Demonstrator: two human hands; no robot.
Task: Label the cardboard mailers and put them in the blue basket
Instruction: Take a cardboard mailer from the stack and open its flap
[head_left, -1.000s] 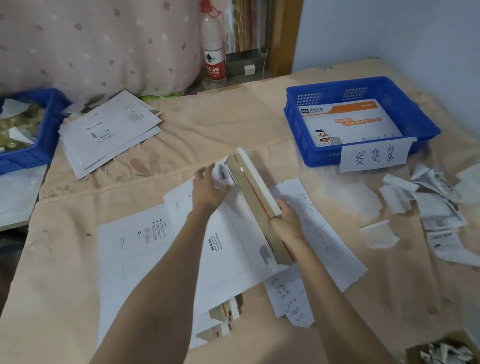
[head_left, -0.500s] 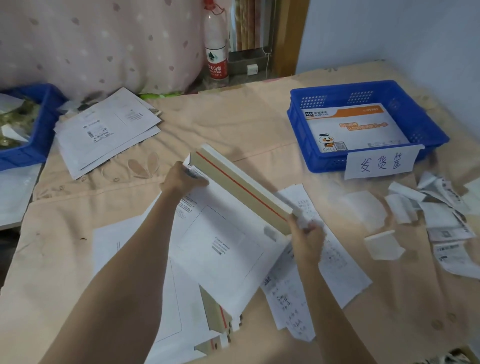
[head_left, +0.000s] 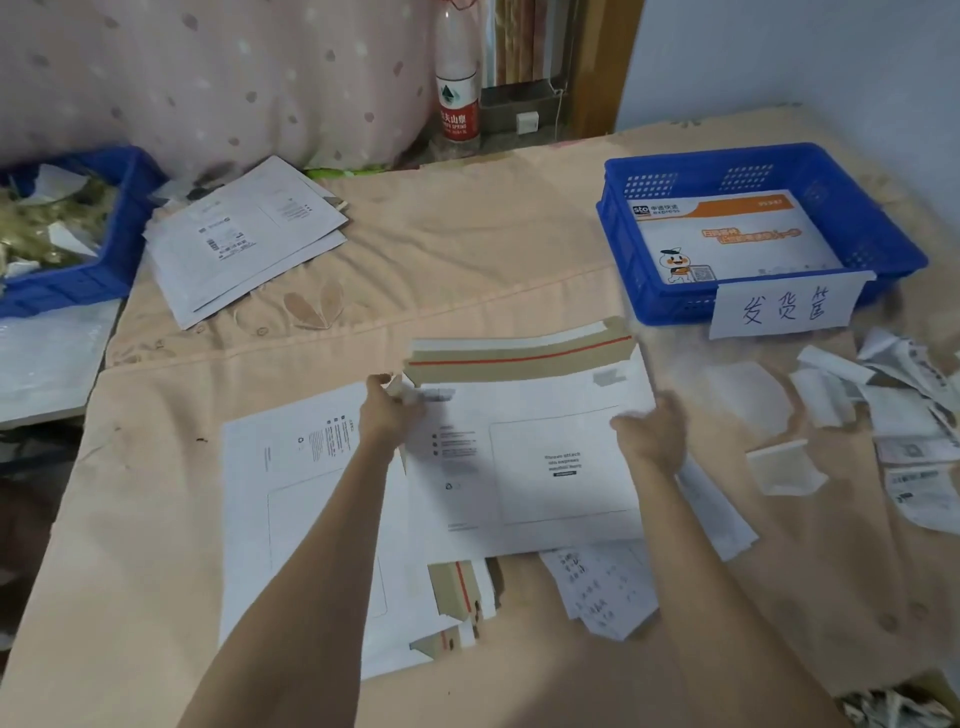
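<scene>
A white cardboard mailer (head_left: 524, 457) lies flat in front of me, its brown flap with a red strip open at the far edge. My left hand (head_left: 387, 410) pinches its upper left corner. My right hand (head_left: 649, 431) rests on its right edge, blurred. Under it lies a stack of more white mailers (head_left: 306, 519). A strip of printed labels (head_left: 602, 587) pokes out below the mailer. The blue basket (head_left: 649, 301) stands at the far right with a paper sign on its front and one orange-and-white mailer (head_left: 727, 234) inside.
Another pile of white mailers (head_left: 244, 239) lies at the far left beside a second blue basket (head_left: 104, 270) of scraps. Torn label backings (head_left: 883, 415) litter the right side. A water bottle (head_left: 457, 104) stands behind the table. A cardboard box corner (head_left: 904, 706) shows at the bottom right.
The mailer was held tilted on edge between both hands; it has swung round and come down flat on the stack, flap pointing away from me.
</scene>
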